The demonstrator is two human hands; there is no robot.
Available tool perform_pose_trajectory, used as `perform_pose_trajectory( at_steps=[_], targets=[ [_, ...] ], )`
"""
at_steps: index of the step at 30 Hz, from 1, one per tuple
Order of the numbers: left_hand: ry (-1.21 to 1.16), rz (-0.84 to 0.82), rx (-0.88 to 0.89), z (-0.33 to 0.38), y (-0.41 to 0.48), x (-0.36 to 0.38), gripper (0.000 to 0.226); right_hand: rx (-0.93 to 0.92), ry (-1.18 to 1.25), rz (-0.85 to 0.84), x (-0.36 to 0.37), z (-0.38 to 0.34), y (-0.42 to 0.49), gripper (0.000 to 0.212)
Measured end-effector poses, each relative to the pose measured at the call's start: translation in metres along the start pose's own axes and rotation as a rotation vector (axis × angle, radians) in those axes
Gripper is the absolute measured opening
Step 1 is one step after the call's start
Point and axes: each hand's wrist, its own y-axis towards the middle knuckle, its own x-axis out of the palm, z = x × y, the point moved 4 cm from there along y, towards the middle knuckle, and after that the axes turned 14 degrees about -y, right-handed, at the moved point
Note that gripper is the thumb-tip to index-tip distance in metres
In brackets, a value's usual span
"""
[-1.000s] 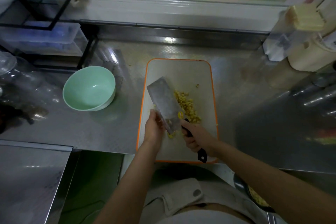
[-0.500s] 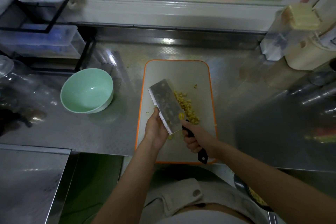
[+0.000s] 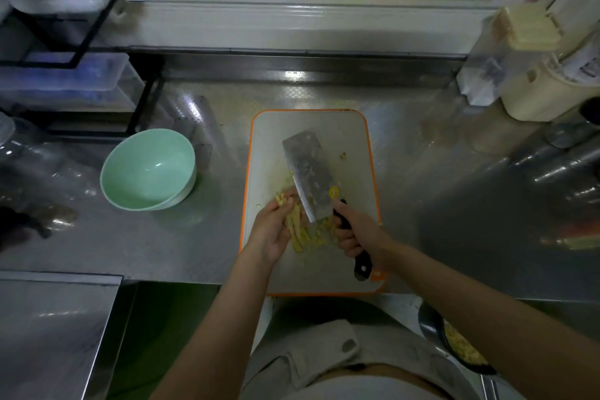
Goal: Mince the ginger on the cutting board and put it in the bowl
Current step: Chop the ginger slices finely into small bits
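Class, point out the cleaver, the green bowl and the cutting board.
cleaver (image 3: 310,174), head view, middle of the blade.
green bowl (image 3: 146,166), head view, bare inner wall.
cutting board (image 3: 339,130), head view, bare far end.

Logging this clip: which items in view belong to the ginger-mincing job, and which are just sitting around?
In use: ginger, cutting board, knife in the right hand, left hand on the ginger, green bowl.
Just sitting there: clear boxes on the rack, cream jug, dark dish of yellow food.
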Motion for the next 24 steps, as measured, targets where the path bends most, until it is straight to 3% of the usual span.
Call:
perform_pose_trajectory(
  at_steps=[5,10,14,18,24],
  targets=[
    [0.192,0.056,0.117,0.011,0.001,0.008,0.023,-0.01,-0.02,0.066,-0.012,-0.001,0.0,0.046],
    [0.967,-0.039,0.452,0.026,0.002,0.019,0.022,-0.001,-0.039,0.088,-0.017,0.005,0.001,0.047],
    [1.359,-0.246,0.589,0.021,0.002,0.023,0.021,0.017,-0.029,0.112,-0.018,0.009,0.003,0.046],
    [1.661,-0.463,0.566,0.01,0.002,0.018,0.037,0.02,-0.033,0.121,-0.019,0.011,0.003,0.046],
    [2.025,-0.571,0.433,0.004,-0.001,0.003,0.042,0.001,-0.044,0.125,-0.02,0.013,0.004,0.045]
  ],
)
